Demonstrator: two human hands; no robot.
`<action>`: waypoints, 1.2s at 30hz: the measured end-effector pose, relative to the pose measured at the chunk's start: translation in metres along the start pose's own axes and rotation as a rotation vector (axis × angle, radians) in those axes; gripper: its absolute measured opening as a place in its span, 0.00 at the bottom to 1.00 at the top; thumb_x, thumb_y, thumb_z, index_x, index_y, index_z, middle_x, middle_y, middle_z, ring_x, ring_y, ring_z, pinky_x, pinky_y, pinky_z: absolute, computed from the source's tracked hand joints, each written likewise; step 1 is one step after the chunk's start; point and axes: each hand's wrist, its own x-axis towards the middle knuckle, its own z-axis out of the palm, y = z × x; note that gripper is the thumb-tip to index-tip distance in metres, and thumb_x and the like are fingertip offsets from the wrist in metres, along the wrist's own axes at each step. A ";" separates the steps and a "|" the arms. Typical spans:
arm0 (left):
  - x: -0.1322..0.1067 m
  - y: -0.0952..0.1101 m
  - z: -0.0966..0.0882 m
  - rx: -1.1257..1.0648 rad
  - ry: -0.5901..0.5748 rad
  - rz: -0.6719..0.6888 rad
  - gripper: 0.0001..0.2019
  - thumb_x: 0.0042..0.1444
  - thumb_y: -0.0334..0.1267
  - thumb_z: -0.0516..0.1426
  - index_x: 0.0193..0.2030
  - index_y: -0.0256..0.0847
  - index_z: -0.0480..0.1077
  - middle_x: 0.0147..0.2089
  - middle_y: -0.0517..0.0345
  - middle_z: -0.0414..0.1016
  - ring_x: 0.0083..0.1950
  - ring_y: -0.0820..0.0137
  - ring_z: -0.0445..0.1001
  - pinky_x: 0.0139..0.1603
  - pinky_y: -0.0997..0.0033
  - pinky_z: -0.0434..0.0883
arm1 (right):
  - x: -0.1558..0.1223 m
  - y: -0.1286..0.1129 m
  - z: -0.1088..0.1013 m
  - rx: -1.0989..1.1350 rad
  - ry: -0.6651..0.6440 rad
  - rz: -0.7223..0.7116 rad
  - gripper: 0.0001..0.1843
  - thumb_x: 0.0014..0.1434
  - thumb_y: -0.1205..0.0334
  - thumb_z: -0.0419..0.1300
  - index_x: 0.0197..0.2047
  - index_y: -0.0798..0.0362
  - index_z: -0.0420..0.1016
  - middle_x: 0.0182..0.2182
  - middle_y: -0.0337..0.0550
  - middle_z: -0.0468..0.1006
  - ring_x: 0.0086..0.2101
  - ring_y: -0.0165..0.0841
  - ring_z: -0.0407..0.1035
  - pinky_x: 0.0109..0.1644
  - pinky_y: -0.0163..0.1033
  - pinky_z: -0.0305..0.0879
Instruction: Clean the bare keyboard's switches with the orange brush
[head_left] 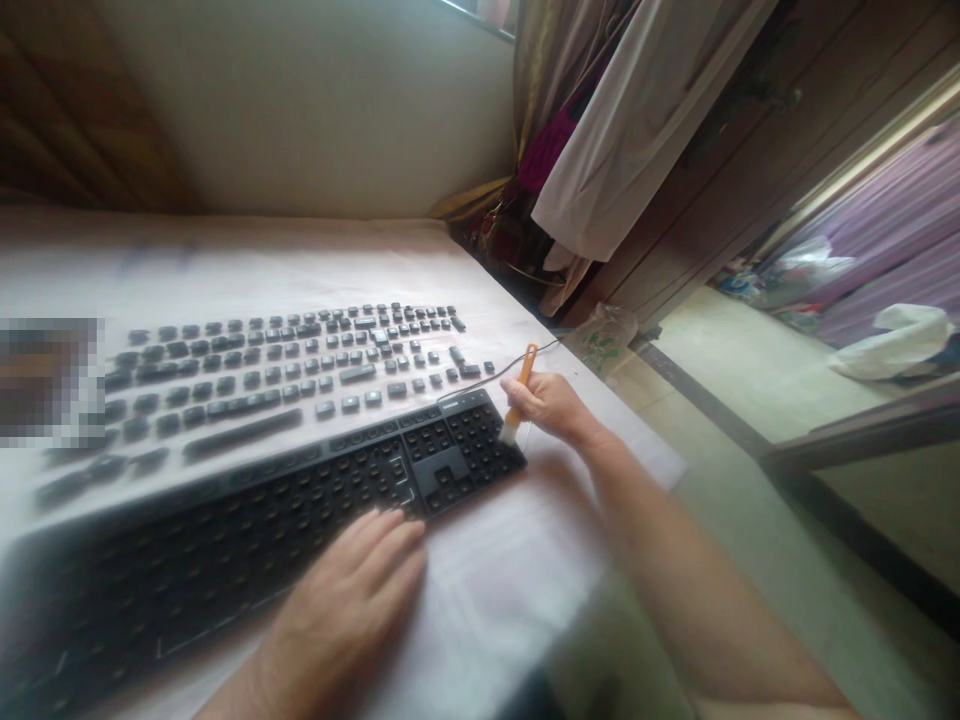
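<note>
A black keyboard with its keycaps taken off lies along the near side of the white-covered table. My right hand is closed around the orange handle of a brush, whose pale bristles touch the keyboard's right end at the number pad. Fingers stretched out, my left hand rests on the keyboard's near edge, left of the arrow-key area. Behind the keyboard, the loose black keycaps are laid out in rows, with the long space bar among them.
The keyboard's cable runs off toward the table's right edge. White cloth covers the table. Hanging clothes and a dark wooden cupboard stand beyond on the right. A clear plastic bag sits beside the table. A blurred patch covers the far left.
</note>
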 end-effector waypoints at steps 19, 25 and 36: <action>0.000 0.000 0.001 -0.028 0.015 -0.026 0.16 0.68 0.29 0.49 0.50 0.43 0.78 0.57 0.58 0.79 0.63 0.68 0.72 0.74 0.62 0.61 | -0.009 -0.006 -0.009 -0.061 -0.200 0.008 0.26 0.63 0.55 0.56 0.14 0.51 0.67 0.14 0.40 0.73 0.20 0.31 0.68 0.30 0.34 0.62; -0.002 -0.001 0.002 -0.026 0.011 -0.024 0.16 0.68 0.29 0.49 0.50 0.43 0.78 0.57 0.58 0.80 0.62 0.68 0.72 0.74 0.63 0.60 | -0.003 -0.002 -0.003 -0.023 -0.046 0.009 0.27 0.66 0.51 0.52 0.17 0.51 0.66 0.16 0.41 0.73 0.22 0.31 0.68 0.29 0.35 0.59; 0.000 0.001 0.003 -0.022 0.043 -0.032 0.17 0.67 0.27 0.49 0.49 0.43 0.78 0.56 0.58 0.80 0.62 0.68 0.72 0.74 0.62 0.62 | -0.007 0.018 -0.009 0.262 0.171 -0.032 0.37 0.58 0.26 0.51 0.26 0.54 0.74 0.21 0.46 0.77 0.19 0.30 0.68 0.23 0.35 0.67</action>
